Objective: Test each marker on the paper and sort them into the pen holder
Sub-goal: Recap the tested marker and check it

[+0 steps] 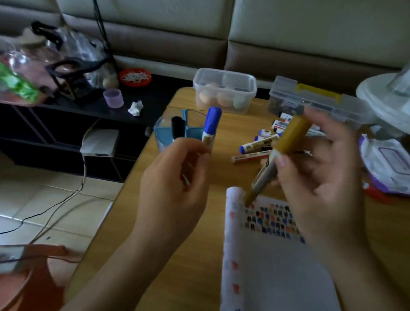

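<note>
My right hand [316, 185] grips a gold marker [269, 168] with its cap stuck on the back end. The marker's tip touches the top left of the white paper [276, 278], beside rows of small colour test marks. My left hand [174, 177] has its fingers curled round the lower end of a blue-capped marker [213, 120]. That marker stands upright in the blue-and-clear pen holder [162, 131], where a black marker [177, 127] also stands. Several loose markers [254, 148] lie on the wooden table behind the paper.
At the table's far edge stand a clear box of eggs [224, 89] and a clear case with a yellow handle [318, 102]. A wipes pack [389, 162] lies at the right. A dark low shelf [83, 106] with clutter and cables is at the left.
</note>
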